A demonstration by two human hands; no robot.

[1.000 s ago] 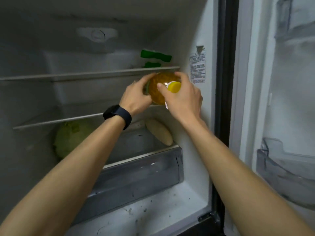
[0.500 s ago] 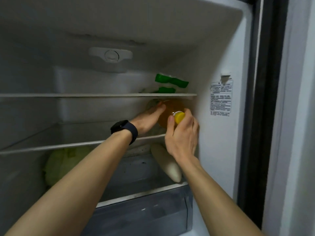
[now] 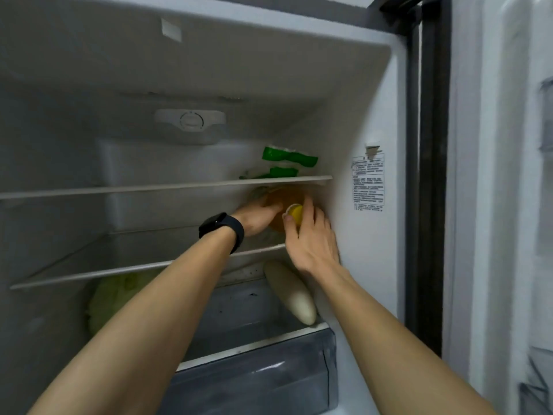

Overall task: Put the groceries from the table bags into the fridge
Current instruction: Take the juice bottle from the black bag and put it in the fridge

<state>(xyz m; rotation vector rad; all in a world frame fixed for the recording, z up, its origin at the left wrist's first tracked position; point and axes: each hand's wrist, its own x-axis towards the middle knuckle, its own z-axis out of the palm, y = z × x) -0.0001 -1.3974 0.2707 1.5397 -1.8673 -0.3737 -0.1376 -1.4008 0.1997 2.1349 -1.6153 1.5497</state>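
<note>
An amber bottle (image 3: pixel 284 197) with a yellow cap (image 3: pixel 294 211) lies on its side at the right end of the fridge's middle shelf (image 3: pixel 143 265), cap toward me. My left hand (image 3: pixel 257 217), with a black watch on the wrist, grips the bottle's left side. My right hand (image 3: pixel 311 238) holds the neck and cap end, close to the right fridge wall. Much of the bottle is hidden behind both hands and under the upper shelf (image 3: pixel 167 187).
Green-and-white packets (image 3: pixel 287 158) sit on the upper shelf at the right. Below the middle shelf lie a white radish (image 3: pixel 291 292) and a pale green cabbage (image 3: pixel 116 295), above a drawer (image 3: pixel 254 381). The open fridge door (image 3: pixel 508 205) stands at the right.
Both hands have pushed the bottle deeper onto the middle shelf, under the upper shelf. My view has risen and moved closer to the fridge.
</note>
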